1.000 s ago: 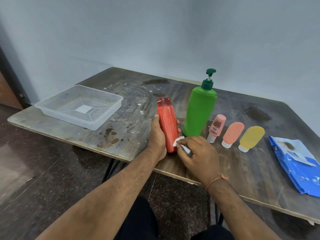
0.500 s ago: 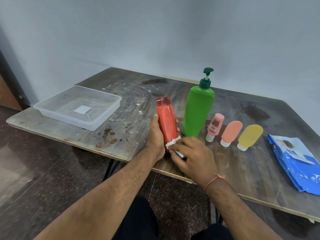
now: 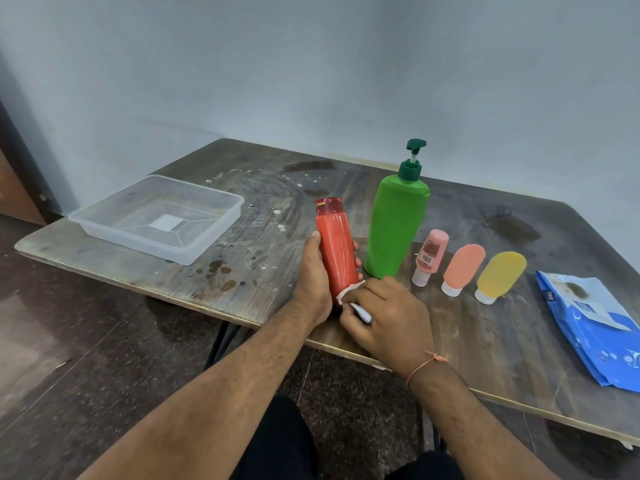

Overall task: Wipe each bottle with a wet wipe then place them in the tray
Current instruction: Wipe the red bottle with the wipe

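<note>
Red bottle (image 3: 335, 247): at the near edge of the worktop (image 3: 485, 341), just left of the green pump bottle (image 3: 396, 223). Long axis near vertical, cap up and leaning slightly away to the left; whether its base rests on the worktop is hidden by the hands.

Left hand (image 3: 313, 275): wrapped round the bottle's lower half, thumb on the left side, fingertips showing on the right. Probably a steadying grip, so the bottle does not twist under the rubbing.

Right hand (image 3: 388, 313): closed on a bunched white wipe (image 3: 348, 294), pressed to the bottle's lower right side.

Tray (image 3: 221, 233): clear, far left, well apart, nothing in it; likely kept out of the way for cleaned items.

Awaiting wiping, in a row to the right: green pump bottle upright; pink tube (image 3: 431, 254), peach tube (image 3: 462, 268) and yellow tube (image 3: 500, 275), caps toward the viewer.

Wipe pack (image 3: 588, 327): blue, far right, lying flat.
</note>
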### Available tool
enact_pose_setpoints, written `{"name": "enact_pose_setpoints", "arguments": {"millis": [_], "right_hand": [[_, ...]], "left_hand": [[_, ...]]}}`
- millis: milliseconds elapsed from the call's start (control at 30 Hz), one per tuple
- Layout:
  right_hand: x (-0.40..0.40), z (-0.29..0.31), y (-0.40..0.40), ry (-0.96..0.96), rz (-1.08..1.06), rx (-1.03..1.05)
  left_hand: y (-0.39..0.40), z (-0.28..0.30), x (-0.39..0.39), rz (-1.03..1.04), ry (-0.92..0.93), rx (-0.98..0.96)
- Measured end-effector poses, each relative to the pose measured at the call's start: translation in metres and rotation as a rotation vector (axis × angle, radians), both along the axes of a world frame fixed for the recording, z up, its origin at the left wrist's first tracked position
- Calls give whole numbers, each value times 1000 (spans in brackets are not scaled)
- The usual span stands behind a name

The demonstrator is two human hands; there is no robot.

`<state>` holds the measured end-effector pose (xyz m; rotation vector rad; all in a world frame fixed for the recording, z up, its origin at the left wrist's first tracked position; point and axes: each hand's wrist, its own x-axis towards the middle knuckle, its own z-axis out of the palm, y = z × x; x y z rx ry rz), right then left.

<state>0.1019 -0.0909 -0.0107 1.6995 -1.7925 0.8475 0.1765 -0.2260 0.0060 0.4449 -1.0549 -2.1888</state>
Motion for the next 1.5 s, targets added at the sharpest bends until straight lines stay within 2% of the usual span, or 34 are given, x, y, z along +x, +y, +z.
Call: {"name": "enact_pose_setpoints", "arguments": {"millis": [100, 233, 433, 600, 767, 933, 1100, 1267, 1433, 1500], "right_hand": [[0, -1, -2, -2, -27, -37], [-1, -1, 0, 20, 53, 42], [0, 1, -4, -19, -44, -82], [0, 0, 0, 23, 49, 10], [1, 0, -5, -14, -21, -75], [2, -1, -5, 38, 57, -17], [1, 1, -9, -43, -54, -119], [1, -1, -6, -23, 25, -36], [0, 1, -8, -68, -74, -117], [-1, 1, -8, -76, -38, -108]], "left_hand": [[0, 0, 0, 27, 13, -15], [2, 2, 3, 15, 10, -41], [2, 0, -2, 33, 20, -13], [3, -1, 2, 34, -3, -54], [4, 0, 1, 37, 8, -49], [5, 2, 3, 41, 6, -32], [5, 2, 2, 30, 14, -13], [6, 2, 2, 23, 14, -16], [8, 4, 2, 17, 18, -25], [7, 4, 2, 19, 13, -28]]}}
